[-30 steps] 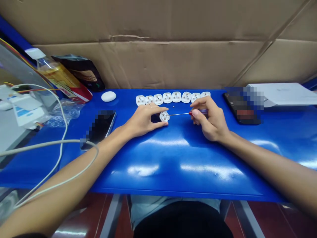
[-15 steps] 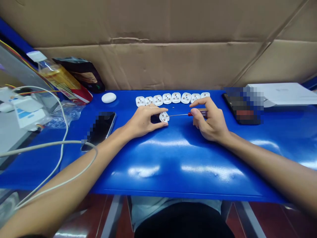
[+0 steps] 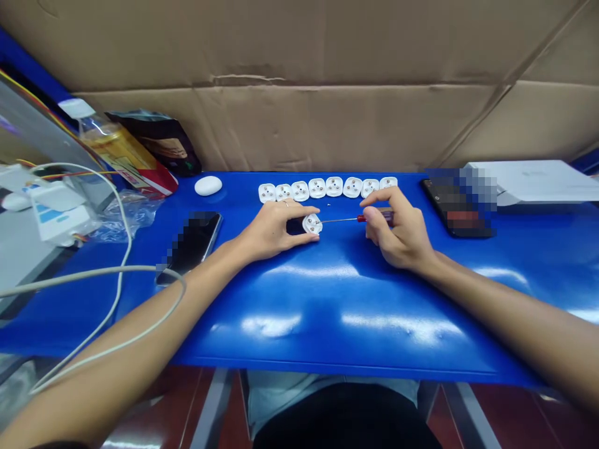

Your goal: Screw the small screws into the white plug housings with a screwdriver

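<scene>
Between thumb and fingers, my left hand [image 3: 276, 229] grips a small white plastic plug part [image 3: 312, 224] with metal pieces set in its face. My right hand [image 3: 397, 227] is closed around the red handle of a screwdriver [image 3: 337, 219]. The thin shaft points left, and its tip meets the right side of the held part. Behind my hands, several similar white plug parts [image 3: 334, 186] sit side by side in a row. A tiny screw-like piece [image 3: 328, 204] lies on the blue table [image 3: 309, 293] just in front of them.
At the left are a phone [image 3: 196, 240], a white rounded object [image 3: 208, 186], a drink bottle [image 3: 126, 156], a dark pouch [image 3: 159, 140] and a pale cable [image 3: 122, 249] crossing over my left forearm. A dark phone-like device [image 3: 458, 209] and a white box [image 3: 533, 178] lie right. Cardboard [image 3: 327, 118] stands behind.
The held plug part looks slightly turned, with the screwdriver tip still against it. Both hands stay nearly in place; the whole view has shifted a little.
</scene>
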The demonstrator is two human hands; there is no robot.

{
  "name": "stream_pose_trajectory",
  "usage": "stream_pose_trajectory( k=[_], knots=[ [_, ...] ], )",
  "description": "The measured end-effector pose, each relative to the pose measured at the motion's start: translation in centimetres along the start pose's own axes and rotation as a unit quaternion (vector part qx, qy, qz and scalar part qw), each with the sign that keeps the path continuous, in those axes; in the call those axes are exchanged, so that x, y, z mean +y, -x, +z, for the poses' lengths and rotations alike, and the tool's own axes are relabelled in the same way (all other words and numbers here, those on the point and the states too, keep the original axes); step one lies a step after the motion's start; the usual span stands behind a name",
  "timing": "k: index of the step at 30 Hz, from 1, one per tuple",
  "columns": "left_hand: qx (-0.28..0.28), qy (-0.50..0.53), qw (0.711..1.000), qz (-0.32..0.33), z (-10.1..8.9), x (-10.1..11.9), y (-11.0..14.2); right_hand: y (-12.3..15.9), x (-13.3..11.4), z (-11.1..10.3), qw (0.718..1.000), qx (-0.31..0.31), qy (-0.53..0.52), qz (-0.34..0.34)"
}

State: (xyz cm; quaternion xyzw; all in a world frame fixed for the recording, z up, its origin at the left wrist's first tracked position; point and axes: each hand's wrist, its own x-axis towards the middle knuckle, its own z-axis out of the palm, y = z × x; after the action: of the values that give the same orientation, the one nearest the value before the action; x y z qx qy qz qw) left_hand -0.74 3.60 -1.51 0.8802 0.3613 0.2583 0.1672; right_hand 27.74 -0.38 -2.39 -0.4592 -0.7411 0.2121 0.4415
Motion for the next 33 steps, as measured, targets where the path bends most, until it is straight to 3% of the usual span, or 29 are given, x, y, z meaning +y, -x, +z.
stream_pose_trajectory(
  k=[13, 19, 33],
  knots=[
    [0.008, -0.013, 1.000, 0.016, -0.08, 0.11, 0.04, -0.07, 0.00, -0.09, 1.000, -0.023, 0.006, 0.006],
    [0.004, -0.009, 0.999, 0.031, -0.05, 0.07, 0.07, -0.08, -0.35, -0.07, 0.998, 0.003, 0.058, 0.004],
    [-0.003, 0.001, 1.000, 0.025, 0.03, -0.10, 0.02, -0.07, -0.19, -0.06, 1.000, -0.002, -0.012, -0.006]
  ],
)
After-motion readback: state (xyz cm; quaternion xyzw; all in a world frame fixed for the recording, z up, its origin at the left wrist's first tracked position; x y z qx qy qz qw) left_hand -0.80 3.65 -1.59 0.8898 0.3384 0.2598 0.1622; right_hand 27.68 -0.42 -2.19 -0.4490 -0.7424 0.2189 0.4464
